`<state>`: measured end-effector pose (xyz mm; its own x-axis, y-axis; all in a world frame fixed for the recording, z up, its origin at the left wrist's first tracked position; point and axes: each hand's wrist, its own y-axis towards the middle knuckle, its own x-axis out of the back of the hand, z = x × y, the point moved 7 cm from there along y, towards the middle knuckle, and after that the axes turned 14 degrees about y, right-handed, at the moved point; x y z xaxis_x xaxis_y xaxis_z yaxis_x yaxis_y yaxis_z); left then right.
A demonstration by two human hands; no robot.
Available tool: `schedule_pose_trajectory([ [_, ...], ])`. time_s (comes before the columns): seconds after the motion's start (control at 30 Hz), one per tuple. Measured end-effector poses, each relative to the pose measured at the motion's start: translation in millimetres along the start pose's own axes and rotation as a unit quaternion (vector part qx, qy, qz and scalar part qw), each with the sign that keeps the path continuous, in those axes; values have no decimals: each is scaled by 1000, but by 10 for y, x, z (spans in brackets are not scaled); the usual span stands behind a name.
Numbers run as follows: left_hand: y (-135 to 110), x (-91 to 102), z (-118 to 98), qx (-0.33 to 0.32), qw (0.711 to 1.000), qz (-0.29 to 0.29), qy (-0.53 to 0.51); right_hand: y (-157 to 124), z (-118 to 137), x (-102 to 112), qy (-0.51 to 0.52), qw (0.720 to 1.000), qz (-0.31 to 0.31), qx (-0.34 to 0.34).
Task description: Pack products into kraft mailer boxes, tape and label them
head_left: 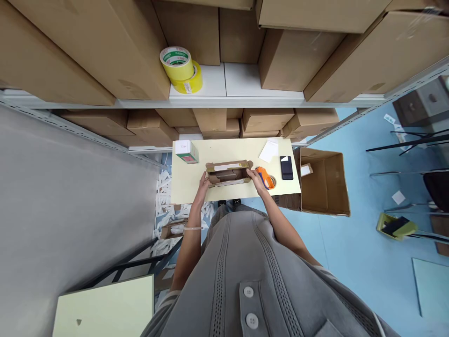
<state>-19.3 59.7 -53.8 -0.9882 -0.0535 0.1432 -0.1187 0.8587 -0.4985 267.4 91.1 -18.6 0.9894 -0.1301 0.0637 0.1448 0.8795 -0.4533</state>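
Cardboard box gapes open between left hand and right hand, their fingers pinching its ends.

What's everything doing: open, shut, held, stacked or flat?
Small cardboard box: open on top, held
Left hand: gripping its left end
Right hand: gripping its right end
Green-and-white box: looks shut
Phone: lying flat
Big floor box: open
Yellow tape rolls: stacked

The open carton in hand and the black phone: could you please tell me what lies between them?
In the head view, the right hand and an orange tape dispenser lie between the carton and the phone; white paper lies farther back.
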Motion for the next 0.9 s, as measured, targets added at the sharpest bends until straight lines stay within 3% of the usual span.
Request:
schedule_pose_trajectory([
  [0.17, -174, 49, 76, -47, 997, 51, 12, -26, 41, 28, -38, 999, 0, -7],
  [0.27, -276, 148, 19, -84, 994, 43, 46, -56, 231, 148, -119, 989, -55, 75],
  [0.37, -387, 192, -94, -134, 977, 43, 160, -157, 503, 171, -263, 939, -85, 205],
  [0.47, -487, 131, -161, -144, 936, 66, 315, -293, 652, -18, -379, 872, -17, 308],
  [0.53, -532, 89, -190, -125, 911, 65, 388, -371, 663, -165, -429, 835, 34, 342],
  [0.73, -592, -47, -394, -90, 887, -4, 453, -358, 552, -345, -521, 795, 68, 303],
  [0.9, -626, -121, -518, -126, 846, -77, 512, -240, 549, -344, -579, 772, 73, 253],
])
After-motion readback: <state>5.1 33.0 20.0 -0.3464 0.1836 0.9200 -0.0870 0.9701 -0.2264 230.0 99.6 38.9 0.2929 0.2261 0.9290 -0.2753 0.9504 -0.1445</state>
